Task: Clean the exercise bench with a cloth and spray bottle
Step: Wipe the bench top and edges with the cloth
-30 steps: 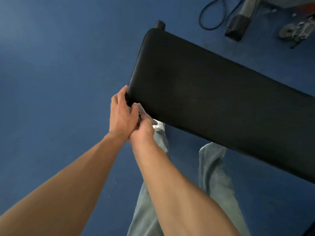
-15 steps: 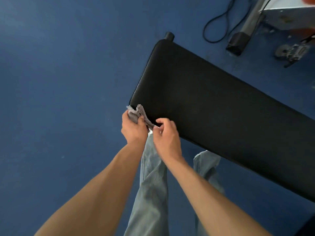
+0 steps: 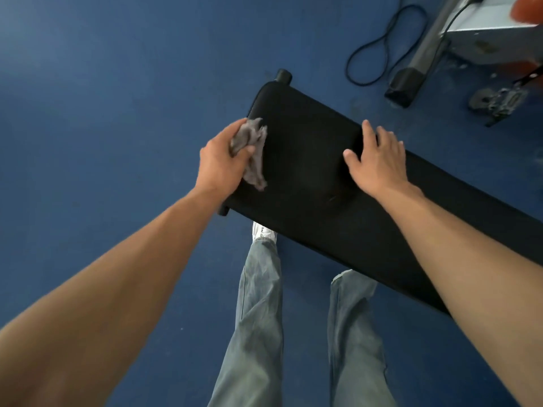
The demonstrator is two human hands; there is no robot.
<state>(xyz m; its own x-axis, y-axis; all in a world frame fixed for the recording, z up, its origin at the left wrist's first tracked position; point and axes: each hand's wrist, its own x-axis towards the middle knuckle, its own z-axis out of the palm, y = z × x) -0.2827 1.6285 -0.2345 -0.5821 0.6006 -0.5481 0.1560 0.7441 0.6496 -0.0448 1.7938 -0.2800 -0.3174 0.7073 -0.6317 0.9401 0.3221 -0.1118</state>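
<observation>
Black padded surface (image 3: pixel 367 207) running diagonally from upper centre to the right edge, over a blue floor (image 3: pixel 102 98)

Left hand (image 3: pixel 219 160) at the surface's near-left end, grip pinching a crumpled grey cloth (image 3: pixel 252 151): fingers curled around the upper bunch, thumb across it, loose tail hanging down past the hand and lying against the black padding. Cloth right at the left edge of the surface, touching it

Right hand (image 3: pixel 379 160) flat on the padding, well apart from the left, grip spread, fingers fanned toward the far edge, palm down, holding nothing

Spray bottle nowhere in view

Below the surface: two legs in light blue jeans (image 3: pixel 255 318), one white shoe (image 3: pixel 264 232) just under the near edge. Small black end cap (image 3: pixel 283 75) poking out beyond the far corner, another dark stub (image 3: pixel 223 211) at the near-left corner beside the left forearm

Upper right on the floor: a looped black cable (image 3: pixel 382 51), a grey metal post with a black foot (image 3: pixel 407 83), a pale box-like machine body (image 3: pixel 493 33), a small grey metal fitting (image 3: pixel 496 99); details of that fitting too blurred to tell
</observation>
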